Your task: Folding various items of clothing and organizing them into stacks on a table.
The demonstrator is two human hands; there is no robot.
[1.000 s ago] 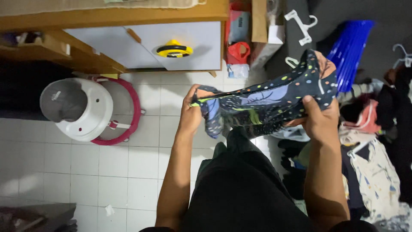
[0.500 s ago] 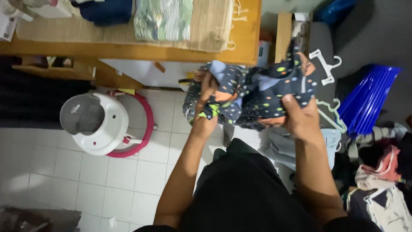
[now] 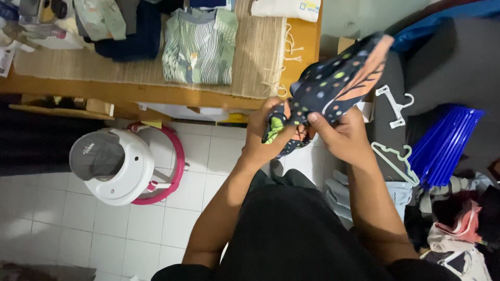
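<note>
Fabric fills both hands: a small dark navy garment with coloured dots and an orange-pink patterned panel [image 3: 336, 86], bunched at its lower end and rising to the upper right, with a bit of lime-green trim showing near the left thumb. The left hand [image 3: 265, 138] is closed around the crumpled lower end, and the right hand [image 3: 341, 135] is closed on the cloth just beside it, thumb pressed on top. The garment is held in the air in front of the person, just off the edge of a wooden table [image 3: 130, 91] (its far tip overlaps a grey surface behind).

On the table lies a woven straw mat [image 3: 255, 52], and on that a folded green-and-white striped shirt [image 3: 198, 44]. Below, on the white tiled floor [image 3: 78, 229], stands a white baby seat with a pink ring base [image 3: 122, 166]. To the right lie a white plastic hanger [image 3: 396, 104], a pale green hanger [image 3: 398, 158], a stack of blue hangers [image 3: 445, 143], and a heap of mixed clothes [image 3: 458, 234].
</note>
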